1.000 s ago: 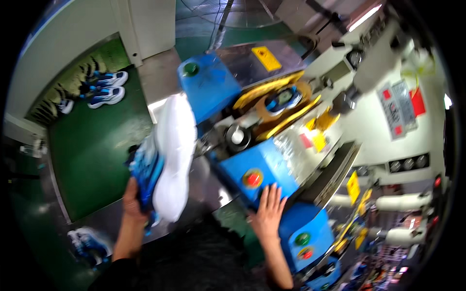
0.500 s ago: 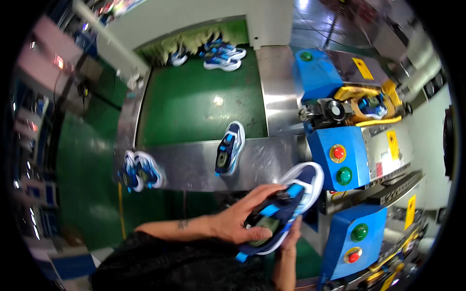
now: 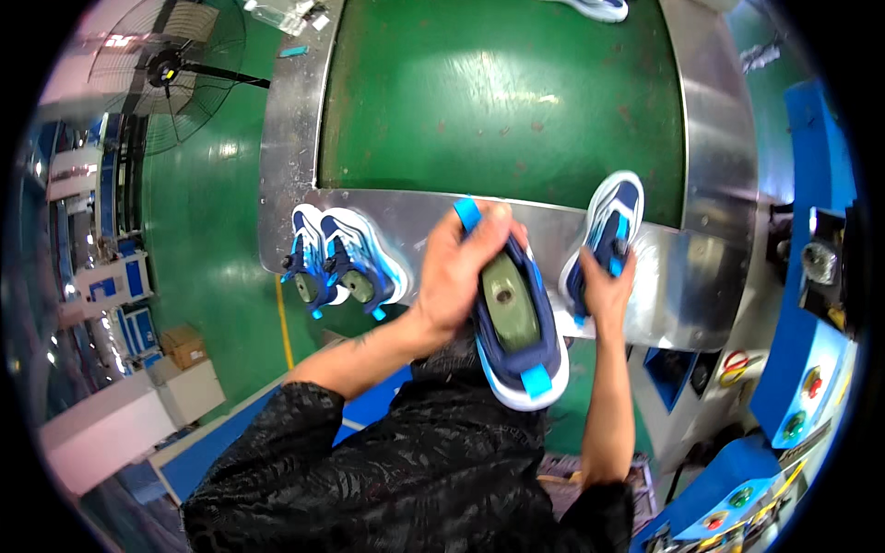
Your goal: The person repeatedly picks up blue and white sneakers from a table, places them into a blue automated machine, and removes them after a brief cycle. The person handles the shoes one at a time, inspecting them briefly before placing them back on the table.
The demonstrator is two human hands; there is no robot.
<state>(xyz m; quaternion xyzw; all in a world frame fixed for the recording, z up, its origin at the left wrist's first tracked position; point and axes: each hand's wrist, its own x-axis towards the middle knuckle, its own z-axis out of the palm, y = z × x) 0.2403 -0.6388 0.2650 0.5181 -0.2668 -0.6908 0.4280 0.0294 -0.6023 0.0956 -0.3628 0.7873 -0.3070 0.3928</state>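
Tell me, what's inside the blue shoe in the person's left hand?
A grey-green shoe form fills the blue shoe, with a small hole on top. The left hand covers the toe, so the inside there stays hidden.

Left hand (image 3: 458,276) holds a blue shoe (image 3: 516,323); right hand (image 3: 604,288) grasps another shoe (image 3: 608,226) on the steel table (image 3: 710,276)
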